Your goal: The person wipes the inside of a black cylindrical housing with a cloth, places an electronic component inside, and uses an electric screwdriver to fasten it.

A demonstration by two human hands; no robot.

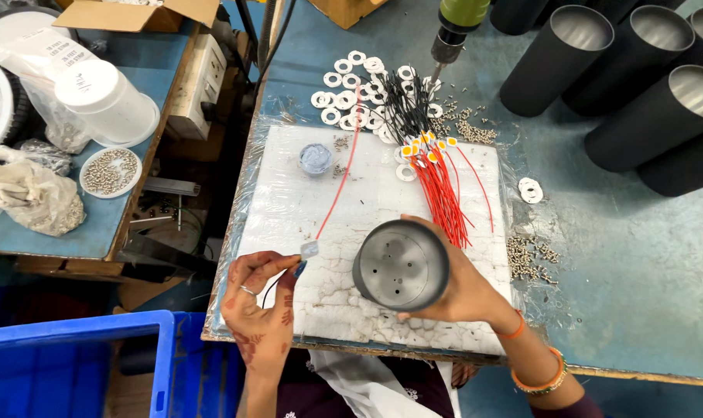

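My right hand [467,290] grips a dark grey metal cylinder [401,265], its closed end with small holes facing up, over a white plastic-covered board [305,201]. My left hand [262,298] pinches the end of a red wire [337,186] that carries a small square chip [309,249]; a black wire curls below the fingers. The red wire runs up the board toward a pile of white rings [355,97]. A bundle of red and black wired chips [432,166] lies just beyond the cylinder.
A small blue-grey paste cup [316,159] sits on the board. Small screws [529,255] lie right of it. Several black tubes [638,85] lie at the far right. A hanging screwdriver [453,31] is above. A blue crate [80,364] stands lower left; a side table holds a screw dish [110,172].
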